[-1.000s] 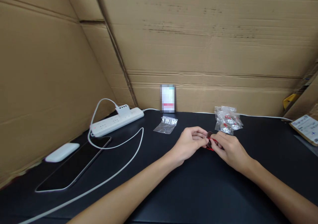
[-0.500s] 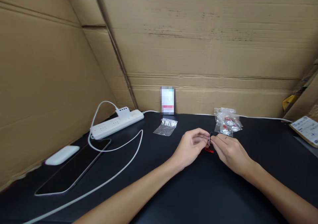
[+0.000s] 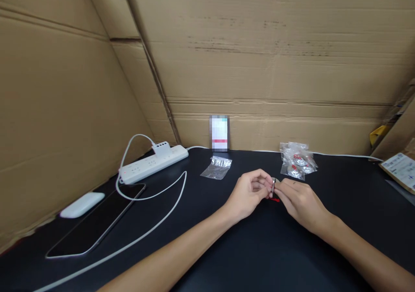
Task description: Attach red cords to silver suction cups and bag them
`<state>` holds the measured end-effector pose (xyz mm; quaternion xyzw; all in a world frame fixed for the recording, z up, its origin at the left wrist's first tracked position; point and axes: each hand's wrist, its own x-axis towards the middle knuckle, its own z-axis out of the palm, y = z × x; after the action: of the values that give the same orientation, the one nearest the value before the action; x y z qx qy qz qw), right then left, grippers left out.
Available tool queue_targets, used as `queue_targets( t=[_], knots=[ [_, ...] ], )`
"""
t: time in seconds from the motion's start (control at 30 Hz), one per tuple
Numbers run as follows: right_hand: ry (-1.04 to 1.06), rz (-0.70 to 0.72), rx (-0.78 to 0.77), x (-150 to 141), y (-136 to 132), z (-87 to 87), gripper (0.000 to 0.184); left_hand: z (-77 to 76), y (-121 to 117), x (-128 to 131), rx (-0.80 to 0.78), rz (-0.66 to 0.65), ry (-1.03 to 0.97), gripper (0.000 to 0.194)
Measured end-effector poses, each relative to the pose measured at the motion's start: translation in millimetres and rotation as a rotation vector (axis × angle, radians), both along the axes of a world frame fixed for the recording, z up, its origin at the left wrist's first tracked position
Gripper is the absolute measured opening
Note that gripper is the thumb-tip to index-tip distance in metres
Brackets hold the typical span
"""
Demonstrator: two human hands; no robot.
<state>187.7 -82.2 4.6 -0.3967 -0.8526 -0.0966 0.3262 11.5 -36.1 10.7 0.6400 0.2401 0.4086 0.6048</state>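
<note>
Between the fingertips of both hands is a small silvery metal disc [image 3: 274, 186], seen nearly edge-on, with a red cord [image 3: 275, 200] hanging below it. My left hand [image 3: 247, 195] pinches the disc from the left, its fingers curled. From the other side, my right hand [image 3: 301, 201] has its thumb and fingers pressed together on it. Fingers cover much of the disc, so its exact kind is unclear. Just behind my right hand lie several clear plastic bags [image 3: 296, 160] with silvery round pieces and red cords inside. A flat clear bag [image 3: 217, 168] rests beyond my left hand.
A phone with a lit screen [image 3: 219, 133] leans on the cardboard wall [image 3: 275, 76]. On the left are a white power strip [image 3: 154, 164], a looping white cable [image 3: 162, 216], a dark phone [image 3: 97, 223] and a white case [image 3: 82, 204]. A labelled package [image 3: 400, 171] lies right.
The disc has turned slightly between my fingers, and the red cord has shifted a little. Both hands stay in about the same place. The whole view has moved slightly.
</note>
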Motion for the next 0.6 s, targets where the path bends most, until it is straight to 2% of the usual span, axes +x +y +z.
queue_targets(
  t=[0.2, 0.4, 0.53, 0.6],
  knots=[
    [0.149, 0.045, -0.117, -4, -2, 5.5, 0.010, 7.9, 1, -3, -0.041, 0.021, 0.031, 0.009],
    [0.330, 0.045, -0.137, -5, 0, 4.3, 0.014, 10.6, 0, -4, -0.032, -0.005, 0.030, 0.013],
    [0.500, 0.076, -0.292, -6, 1, 0.3, 0.044, 13.6, -2, -5, -0.025, -0.058, 0.029, 0.013],
    [0.524, 0.074, -0.314, -6, 1, -0.4, 0.053, 13.7, -1, -5, -0.022, -0.072, 0.033, 0.014]
  ],
)
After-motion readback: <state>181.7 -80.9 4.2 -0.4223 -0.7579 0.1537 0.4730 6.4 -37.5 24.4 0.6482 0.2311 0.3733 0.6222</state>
